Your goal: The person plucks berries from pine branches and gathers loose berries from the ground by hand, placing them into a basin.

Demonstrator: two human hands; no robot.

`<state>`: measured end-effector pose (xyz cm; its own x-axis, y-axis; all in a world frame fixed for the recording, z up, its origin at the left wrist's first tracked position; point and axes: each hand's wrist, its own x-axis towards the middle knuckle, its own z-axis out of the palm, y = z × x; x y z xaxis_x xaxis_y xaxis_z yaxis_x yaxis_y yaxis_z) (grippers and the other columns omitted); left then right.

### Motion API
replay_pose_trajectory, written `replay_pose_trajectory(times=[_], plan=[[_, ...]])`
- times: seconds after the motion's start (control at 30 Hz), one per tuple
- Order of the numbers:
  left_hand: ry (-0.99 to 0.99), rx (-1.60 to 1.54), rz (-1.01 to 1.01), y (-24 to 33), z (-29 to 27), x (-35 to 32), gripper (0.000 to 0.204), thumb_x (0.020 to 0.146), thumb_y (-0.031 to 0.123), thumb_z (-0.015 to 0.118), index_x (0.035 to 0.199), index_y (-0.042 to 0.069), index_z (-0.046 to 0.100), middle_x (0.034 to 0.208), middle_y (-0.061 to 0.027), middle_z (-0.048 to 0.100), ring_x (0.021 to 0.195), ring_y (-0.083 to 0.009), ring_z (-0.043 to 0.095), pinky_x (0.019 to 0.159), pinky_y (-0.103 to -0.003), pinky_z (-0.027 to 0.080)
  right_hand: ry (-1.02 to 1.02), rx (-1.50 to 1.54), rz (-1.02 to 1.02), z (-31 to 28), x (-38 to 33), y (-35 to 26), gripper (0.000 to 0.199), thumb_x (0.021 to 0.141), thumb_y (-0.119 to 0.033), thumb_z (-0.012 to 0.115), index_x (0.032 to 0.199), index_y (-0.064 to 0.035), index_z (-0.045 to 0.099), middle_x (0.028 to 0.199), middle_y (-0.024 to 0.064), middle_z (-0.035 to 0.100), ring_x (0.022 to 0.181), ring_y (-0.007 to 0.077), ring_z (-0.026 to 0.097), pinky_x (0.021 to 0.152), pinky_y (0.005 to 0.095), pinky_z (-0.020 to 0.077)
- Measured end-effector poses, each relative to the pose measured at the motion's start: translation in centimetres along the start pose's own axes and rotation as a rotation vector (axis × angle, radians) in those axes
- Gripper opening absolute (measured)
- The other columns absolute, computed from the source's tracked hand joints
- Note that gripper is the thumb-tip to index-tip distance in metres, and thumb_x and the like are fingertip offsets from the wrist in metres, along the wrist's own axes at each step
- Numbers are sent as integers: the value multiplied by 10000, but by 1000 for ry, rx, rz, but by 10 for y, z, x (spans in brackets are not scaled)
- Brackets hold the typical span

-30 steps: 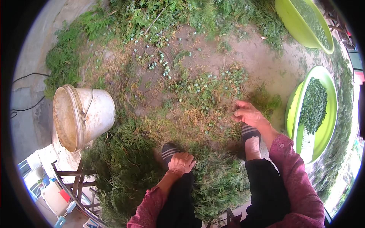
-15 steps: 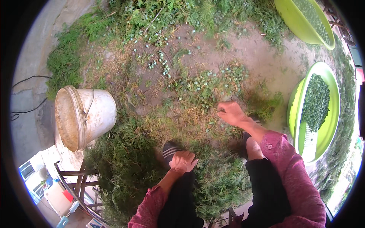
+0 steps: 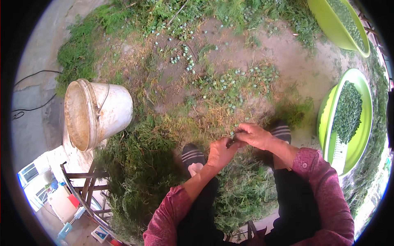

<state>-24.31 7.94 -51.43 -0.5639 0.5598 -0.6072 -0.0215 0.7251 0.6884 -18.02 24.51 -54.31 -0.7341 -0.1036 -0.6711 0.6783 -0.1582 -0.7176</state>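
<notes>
Just above the ground, between my slippered feet, my two hands meet. My left hand (image 3: 221, 152) is closed, thumb and fingers bent toward the right hand's fingertips. My right hand (image 3: 255, 136) is closed in a pinch beside it. Whatever lies between the fingers is too small and hidden to make out. Right below the hands are green conifer sprigs (image 3: 242, 192) and dry brownish trimmings (image 3: 205, 127). Small pale green cones (image 3: 250, 82) lie scattered on the ground ahead of them.
A stained white bucket (image 3: 111, 107) lies tipped at the left. To the right, a lime green basin (image 3: 366, 135) holds a heap of green cones (image 3: 348, 112) and a white ridged piece (image 3: 339, 156). Another green basin (image 3: 328, 24) stands far right. Dark conifer branches (image 3: 139, 172) pile up near left.
My left hand has risen from by my left knee and moved right to meet the right hand. The right hand has come slightly nearer. The whole view has shifted a little.
</notes>
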Motion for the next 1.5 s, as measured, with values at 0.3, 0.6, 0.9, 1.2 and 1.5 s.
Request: replay_pose_trajectory(times=[0.3,0.6,0.9,1.2,1.5], plan=[[-60,84,420,-16,18,-15,157,787,134,574,684,20,540,636,-132,552,584,-316,564,535,-372,454,-111,-283,0,-3,-23,8,145,850,-96,537,912,34,544,795,151,635,699,207,655,609,299,525],[-818,403,421,-21,25,-43,249,755,268,624,800,31,564,755,-146,602,757,-331,611,673,-433,480,-122,151,156,-47,-41,10,124,851,-102,563,948,-27,549,764,36,608,617,117,600,571,244,522],[-685,491,187,-6,21,-33,334,791,323,609,924,25,536,884,-175,590,889,-363,589,745,-476,464,339,-824,-411,-38,6,43,262,713,-189,695,817,-5,540,729,192,578,659,342,582,600,391,465],[-683,520,152,-10,22,-35,317,808,322,593,918,29,539,886,-171,587,886,-355,588,748,-469,462,-141,359,199,-82,-25,15,135,834,-187,614,919,-83,599,757,-30,600,691,86,582,598,242,475],[-701,564,136,-10,28,-33,333,821,331,580,974,39,532,936,-171,579,920,-344,580,762,-467,462,256,-1008,-377,-46,-7,40,100,718,-164,631,733,-72,594,753,131,598,734,341,594,646,427,492]])
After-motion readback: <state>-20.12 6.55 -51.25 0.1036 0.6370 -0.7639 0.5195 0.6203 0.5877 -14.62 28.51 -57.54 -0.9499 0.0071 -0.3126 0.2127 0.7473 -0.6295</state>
